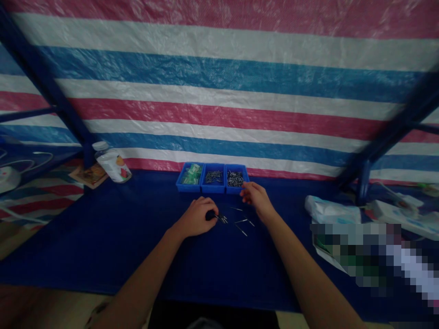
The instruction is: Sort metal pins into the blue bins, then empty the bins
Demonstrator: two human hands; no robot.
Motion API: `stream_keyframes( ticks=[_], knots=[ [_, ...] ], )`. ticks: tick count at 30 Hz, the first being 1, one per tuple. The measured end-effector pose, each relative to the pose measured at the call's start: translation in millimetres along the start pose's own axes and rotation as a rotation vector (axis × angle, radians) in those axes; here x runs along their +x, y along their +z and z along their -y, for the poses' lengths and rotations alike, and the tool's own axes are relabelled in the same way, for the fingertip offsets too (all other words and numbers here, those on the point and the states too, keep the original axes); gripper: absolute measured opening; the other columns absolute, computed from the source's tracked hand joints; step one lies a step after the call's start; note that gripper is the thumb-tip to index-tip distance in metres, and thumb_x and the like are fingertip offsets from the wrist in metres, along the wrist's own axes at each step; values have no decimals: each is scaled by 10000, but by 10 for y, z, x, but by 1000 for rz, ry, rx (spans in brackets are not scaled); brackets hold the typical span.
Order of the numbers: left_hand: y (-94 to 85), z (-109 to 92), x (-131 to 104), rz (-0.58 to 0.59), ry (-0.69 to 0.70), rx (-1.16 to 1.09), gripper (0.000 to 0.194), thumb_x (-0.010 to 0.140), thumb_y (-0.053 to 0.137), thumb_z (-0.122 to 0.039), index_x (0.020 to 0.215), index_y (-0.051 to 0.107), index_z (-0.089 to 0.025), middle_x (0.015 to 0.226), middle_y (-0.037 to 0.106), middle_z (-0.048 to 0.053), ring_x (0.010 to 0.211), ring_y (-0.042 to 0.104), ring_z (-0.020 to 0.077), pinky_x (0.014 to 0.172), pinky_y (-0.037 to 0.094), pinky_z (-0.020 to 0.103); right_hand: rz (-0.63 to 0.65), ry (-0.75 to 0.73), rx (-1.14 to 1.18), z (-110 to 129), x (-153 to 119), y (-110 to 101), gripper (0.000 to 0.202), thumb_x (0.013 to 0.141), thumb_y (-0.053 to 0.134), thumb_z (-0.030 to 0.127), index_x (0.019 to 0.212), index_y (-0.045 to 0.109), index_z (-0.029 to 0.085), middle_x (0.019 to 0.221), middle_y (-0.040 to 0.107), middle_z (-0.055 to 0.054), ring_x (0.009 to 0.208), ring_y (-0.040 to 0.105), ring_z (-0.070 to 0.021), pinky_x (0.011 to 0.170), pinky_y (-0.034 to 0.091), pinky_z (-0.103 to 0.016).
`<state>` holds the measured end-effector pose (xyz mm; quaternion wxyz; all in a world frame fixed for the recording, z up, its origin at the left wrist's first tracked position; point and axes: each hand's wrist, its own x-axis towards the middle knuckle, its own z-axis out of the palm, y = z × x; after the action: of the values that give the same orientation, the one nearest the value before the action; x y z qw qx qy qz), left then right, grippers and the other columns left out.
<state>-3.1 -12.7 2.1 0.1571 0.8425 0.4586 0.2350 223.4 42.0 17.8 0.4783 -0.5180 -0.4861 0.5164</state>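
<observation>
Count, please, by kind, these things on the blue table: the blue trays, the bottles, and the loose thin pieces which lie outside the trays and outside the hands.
Blue trays: 3
Bottle: 1
Loose thin pieces: 4
Total: 8

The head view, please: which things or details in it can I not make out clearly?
Head view:
Black object: partly hidden by the left hand.
Right hand: too dim to tell whether it holds a piece.
Metal pieces in the middle tray: too small for exact shapes.
White power strip: cut off by the right edge.
Things at lower right: blurred by pixelation.
</observation>
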Motion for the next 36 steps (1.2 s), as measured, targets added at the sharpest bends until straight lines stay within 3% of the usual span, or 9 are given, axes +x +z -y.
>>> stream_keyframes(
  ticks=[9,12,19,22,28,36],
  knots=[
    [12,20,21,69,22,-46,88,907,570,-216,863,646,-213,992,651,23,984,560,199,952,383,395,236,-242,-380,-36,-76,96,299,820,577,482,766,610,189,620,562,23,556,490,-116,543,360,-258],
    [7,24,17,86,29,-59,59,893,626,-268,893,653,-216,1007,660,19,1001,562,202,948,385,383,294,-312,-476,-41,-118,114,282,832,585,454,783,636,181,646,572,15,592,503,-120,558,360,-255],
    [5,14,5,121,15,-35,73,878,659,-297,907,700,-244,1027,657,17,1025,567,214,918,389,383,326,-349,-613,-39,-154,110,241,866,570,389,805,672,178,643,591,12,571,497,-111,543,340,-245],
    [4,1,23,47,5,-102,78,896,631,-281,892,682,-222,942,678,13,942,593,191,862,421,346,378,-346,-634,-20,-169,109,244,870,569,381,799,681,176,652,601,8,578,500,-110,544,335,-244],
    [-5,-22,51,-287,-55,-273,100,863,662,-283,819,663,-194,794,688,4,746,611,151,723,464,285,472,-349,-559,19,-226,167,405,920,485,488,700,616,174,639,553,12,583,455,-105,554,316,-247],
    [40,-8,53,-365,-9,-272,114,816,714,-274,781,644,-191,755,660,-4,711,594,137,691,458,273,441,-316,-368,-11,-271,267,298,907,516,435,744,566,191,663,549,16,605,474,-110,560,347,-242]
  ],
)
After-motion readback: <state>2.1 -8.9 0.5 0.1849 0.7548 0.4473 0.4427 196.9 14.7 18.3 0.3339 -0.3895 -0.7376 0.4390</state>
